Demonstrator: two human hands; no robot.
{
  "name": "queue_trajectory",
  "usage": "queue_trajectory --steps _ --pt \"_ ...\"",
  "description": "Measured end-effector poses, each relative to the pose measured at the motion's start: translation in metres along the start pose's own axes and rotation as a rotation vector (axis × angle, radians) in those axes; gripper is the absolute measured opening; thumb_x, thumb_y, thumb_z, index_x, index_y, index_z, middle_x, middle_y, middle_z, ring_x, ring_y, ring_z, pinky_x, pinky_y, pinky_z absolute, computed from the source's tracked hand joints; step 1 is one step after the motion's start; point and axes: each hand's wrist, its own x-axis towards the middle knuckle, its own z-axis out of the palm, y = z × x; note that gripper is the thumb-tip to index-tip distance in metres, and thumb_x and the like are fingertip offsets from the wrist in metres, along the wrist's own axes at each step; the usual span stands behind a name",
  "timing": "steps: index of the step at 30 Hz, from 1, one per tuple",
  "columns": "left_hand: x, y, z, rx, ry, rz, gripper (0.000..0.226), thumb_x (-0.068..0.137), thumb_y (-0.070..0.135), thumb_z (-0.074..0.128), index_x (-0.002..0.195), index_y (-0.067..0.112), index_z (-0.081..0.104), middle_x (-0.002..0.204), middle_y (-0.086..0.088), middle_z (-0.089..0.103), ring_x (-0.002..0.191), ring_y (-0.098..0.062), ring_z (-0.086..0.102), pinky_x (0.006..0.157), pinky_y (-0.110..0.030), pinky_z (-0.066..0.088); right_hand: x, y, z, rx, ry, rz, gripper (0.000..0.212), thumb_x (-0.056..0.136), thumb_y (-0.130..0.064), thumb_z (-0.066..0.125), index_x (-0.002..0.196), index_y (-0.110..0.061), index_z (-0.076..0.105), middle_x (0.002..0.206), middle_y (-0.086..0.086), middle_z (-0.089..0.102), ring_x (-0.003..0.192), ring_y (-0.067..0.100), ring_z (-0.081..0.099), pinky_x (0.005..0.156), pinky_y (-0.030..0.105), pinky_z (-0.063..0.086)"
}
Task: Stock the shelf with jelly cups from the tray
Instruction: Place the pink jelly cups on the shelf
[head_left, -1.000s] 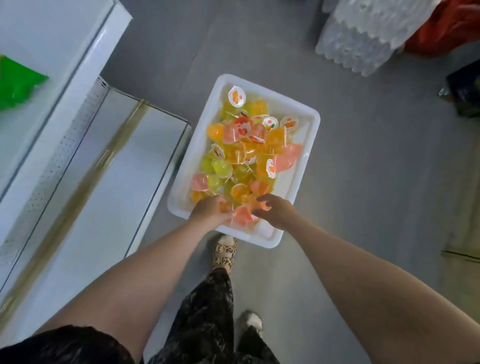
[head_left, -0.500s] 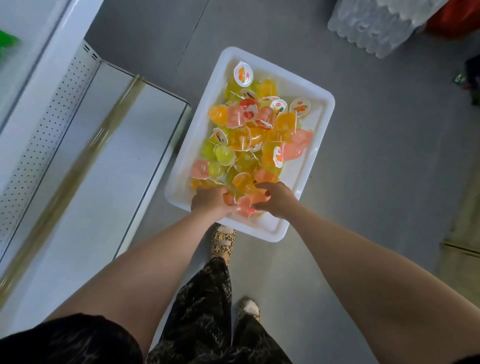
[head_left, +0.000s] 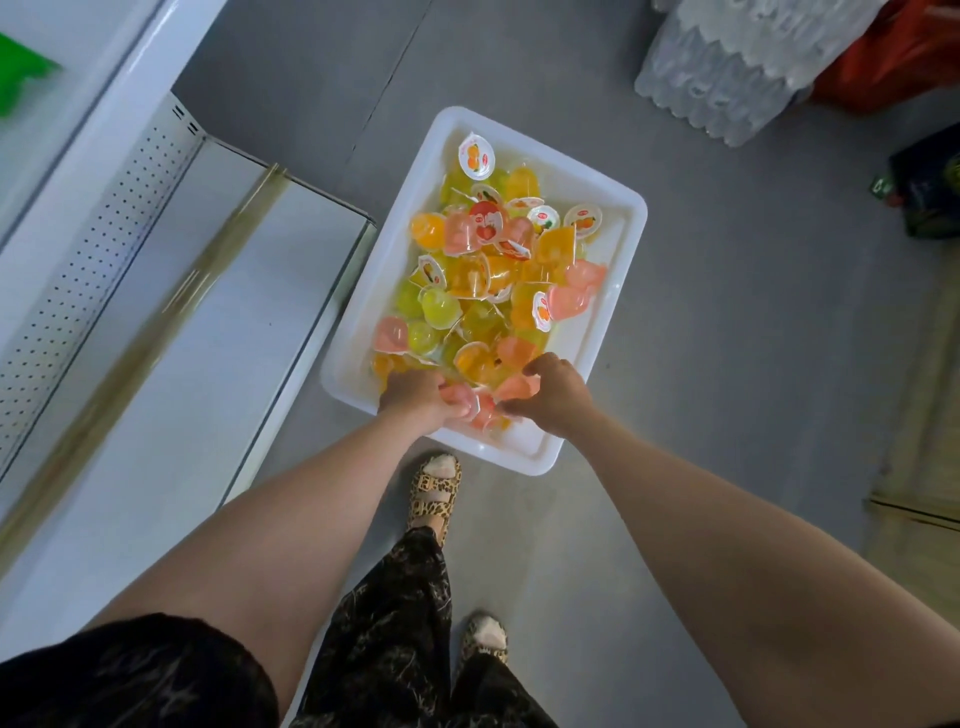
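Note:
A white tray (head_left: 621, 291) lies on the grey floor, heaped with several jelly cups (head_left: 478, 280) in orange, yellow, green and pink. Both my hands are down in its near end. My left hand (head_left: 418, 395) curls its fingers round pink jelly cups (head_left: 460, 397). My right hand (head_left: 556, 397) grips more pink cups (head_left: 517, 387) from the other side. A few pink cups lie between the two hands. The white shelf (head_left: 208, 322) stands to the left of the tray, low and bare.
A perforated white back panel (head_left: 93, 249) rises behind the shelf, with a green packet (head_left: 21, 78) on the level above. Shrink-wrapped bottles (head_left: 737, 67) and a red bag (head_left: 893, 57) sit at the far right. My sandalled feet (head_left: 434, 488) stand just below the tray.
Both hands have closed tighter round the pink cups at the tray's near end. The view has shifted slightly; the tray itself stays in place.

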Motion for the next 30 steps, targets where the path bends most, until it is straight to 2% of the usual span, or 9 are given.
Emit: queue_trajectory --steps 6,8,11,16,19,21,25,27,30 --pt "-0.038 0.015 -0.009 -0.438 0.097 -0.033 0.055 0.078 0.042 0.079 0.122 0.014 0.06 0.116 -0.003 0.064 0.097 -0.019 0.057 0.077 -0.028 0.042 -0.037 0.006 -0.019 0.366 0.01 0.089 0.076 0.069 -0.044 0.086 0.128 -0.017 0.047 0.115 0.004 0.06 0.097 0.023 0.062 0.086 0.037 0.054" --pt "-0.058 0.021 -0.013 -0.65 0.124 -0.018 0.061 0.077 0.038 0.081 0.128 0.021 0.054 0.123 -0.001 0.059 0.105 -0.019 0.055 0.086 -0.032 0.047 -0.056 0.005 -0.028 0.509 0.003 0.061 0.077 0.071 -0.04 0.085 0.135 -0.022 0.046 0.115 0.007 0.061 0.093 0.023 0.064 0.086 0.037 0.055" --pt "-0.096 0.03 -0.02 -0.911 0.105 0.069 0.064 0.081 0.029 0.08 0.136 0.037 0.048 0.13 0.005 0.052 0.117 -0.017 0.052 0.1 -0.039 0.048 -0.086 0.002 -0.041 0.637 -0.005 0.017 0.064 0.073 -0.034 0.085 0.128 -0.02 0.056 0.111 0.012 0.062 0.086 0.022 0.063 0.089 0.036 0.057" --pt "-0.175 0.041 -0.029 -1.247 0.099 0.179 0.038 0.082 0.013 0.077 0.113 0.026 0.059 0.118 0.0 0.065 0.098 -0.019 0.066 0.08 -0.032 0.053 -0.149 -0.001 -0.061 0.696 -0.001 -0.09 0.066 0.07 -0.032 0.088 0.123 -0.01 0.056 0.116 0.01 0.062 0.079 0.019 0.063 0.082 0.034 0.059" --pt "-0.23 0.041 -0.033 -1.366 0.169 0.214 0.032 0.084 0.012 0.074 0.106 0.024 0.055 0.11 -0.003 0.064 0.085 -0.016 0.062 0.068 -0.026 0.048 -0.2 -0.006 -0.069 0.723 0.003 -0.184 0.068 0.068 -0.033 0.089 0.122 -0.009 0.055 0.12 0.011 0.06 0.078 0.019 0.064 0.067 0.027 0.057" --pt "-0.27 0.04 -0.036 -1.434 0.222 0.23 0.031 0.085 0.012 0.073 0.106 0.022 0.053 0.103 -0.006 0.062 0.083 -0.018 0.06 0.066 -0.026 0.047 -0.238 -0.014 -0.073 0.761 -0.004 -0.258 0.055 0.075 -0.025 0.084 0.12 -0.011 0.054 0.11 0.012 0.063 0.076 0.019 0.063 0.064 0.025 0.055" --pt "-0.356 0.034 -0.045 -1.461 0.343 0.341 0.015 0.088 0.021 0.071 0.093 0.019 0.058 0.084 -0.004 0.064 0.067 -0.015 0.059 0.057 -0.022 0.045 -0.309 -0.039 -0.076 0.735 -0.018 -0.431 0.043 0.076 -0.02 0.083 0.113 -0.014 0.062 0.108 0.017 0.068 0.075 0.019 0.063 0.068 0.027 0.053" --pt "-0.399 0.026 -0.056 -1.423 0.403 0.407 0.02 0.088 0.028 0.071 0.098 0.012 0.064 0.083 -0.004 0.066 0.06 -0.011 0.06 0.049 -0.018 0.047 -0.344 -0.058 -0.075 0.702 -0.01 -0.53 0.042 0.073 -0.023 0.086 0.106 -0.01 0.064 0.107 0.019 0.068 0.08 0.023 0.062 0.071 0.031 0.052" --pt "-0.466 0.008 -0.079 -1.399 0.554 0.467 0.021 0.086 0.027 0.073 0.096 0.016 0.059 0.091 -0.004 0.072 0.06 -0.01 0.063 0.051 -0.021 0.052 -0.403 -0.093 -0.072 0.686 0.007 -0.658 0.022 0.078 -0.014 0.082 0.085 -0.014 0.061 0.08 0.005 0.068 0.075 0.021 0.057 0.073 0.035 0.049"
